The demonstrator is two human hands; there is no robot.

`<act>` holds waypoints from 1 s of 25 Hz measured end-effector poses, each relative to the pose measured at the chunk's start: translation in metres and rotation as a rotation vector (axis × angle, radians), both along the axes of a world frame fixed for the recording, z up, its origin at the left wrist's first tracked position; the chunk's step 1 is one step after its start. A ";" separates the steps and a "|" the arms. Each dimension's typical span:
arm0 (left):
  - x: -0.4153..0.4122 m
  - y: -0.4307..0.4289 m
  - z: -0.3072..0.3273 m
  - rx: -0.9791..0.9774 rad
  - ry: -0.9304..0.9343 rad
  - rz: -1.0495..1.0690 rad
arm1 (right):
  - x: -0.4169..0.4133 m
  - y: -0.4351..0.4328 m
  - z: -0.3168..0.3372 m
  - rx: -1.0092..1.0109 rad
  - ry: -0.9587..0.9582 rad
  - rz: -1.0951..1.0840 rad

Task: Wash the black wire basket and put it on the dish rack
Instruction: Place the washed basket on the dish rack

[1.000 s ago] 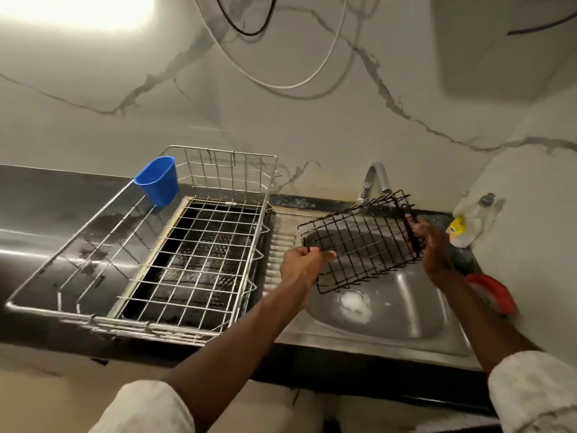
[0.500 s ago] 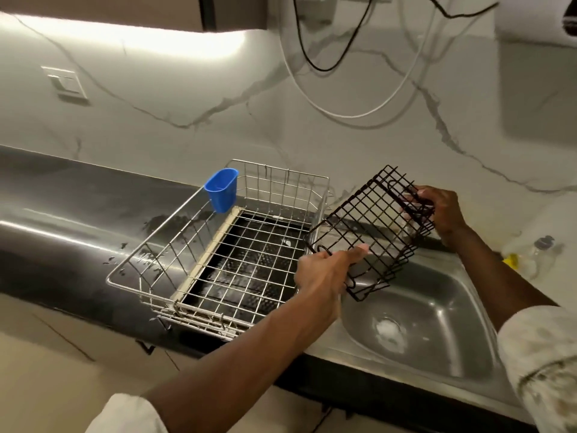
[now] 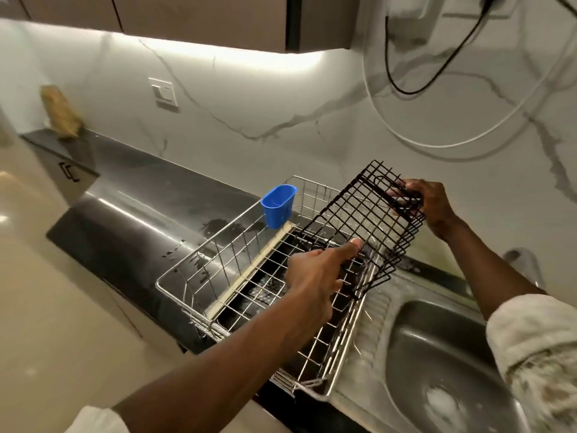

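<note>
Left hand point(image 3: 315, 273): clamped on the near, lower edge of the black wire basket point(image 3: 359, 223), thumb laid along the top wire and fingers underneath, so I can steer that end down.
Right hand point(image 3: 431, 204): closed on the far, raised end, fingers hooked through the wires by the handle loop; it takes the weight while the other aims.
Both hands: well apart, one at each end, which stops the long frame twisting.
Black wire basket: in the air and tilted, high end toward the wall, low end over the right side of the dish rack point(image 3: 193, 254); I judge the tilt lets water run off as it goes in.
Contact: I cannot tell whether the low corner touches the rack wires; black wire over the dark tray blurs there.
Dish rack: on the wet bench point(image 3: 140, 207), just left of the sink point(image 3: 437, 354), so drips fall beside the basin.
Blue cup point(image 3: 278, 206): hooked on the rack's far rim, apart from my landing spot.
Stage: washing looks done; the set-down is not yet made.
</note>
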State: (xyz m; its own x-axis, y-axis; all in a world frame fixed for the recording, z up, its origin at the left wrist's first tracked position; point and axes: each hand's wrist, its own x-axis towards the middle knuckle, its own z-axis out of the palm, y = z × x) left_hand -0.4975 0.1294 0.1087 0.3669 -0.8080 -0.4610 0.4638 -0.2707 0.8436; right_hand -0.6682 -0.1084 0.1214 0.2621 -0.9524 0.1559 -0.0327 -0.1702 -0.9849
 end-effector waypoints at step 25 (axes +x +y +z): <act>0.076 -0.021 -0.054 0.430 0.126 0.188 | 0.167 -0.059 -0.114 0.043 0.631 0.487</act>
State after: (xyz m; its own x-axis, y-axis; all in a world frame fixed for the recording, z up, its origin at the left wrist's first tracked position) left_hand -0.4217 0.1080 0.0549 0.4084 -0.4597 -0.7886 0.6295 -0.4837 0.6080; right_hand -0.5013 -0.1677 0.0073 0.6770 -0.7098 -0.1945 -0.5177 -0.2714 -0.8114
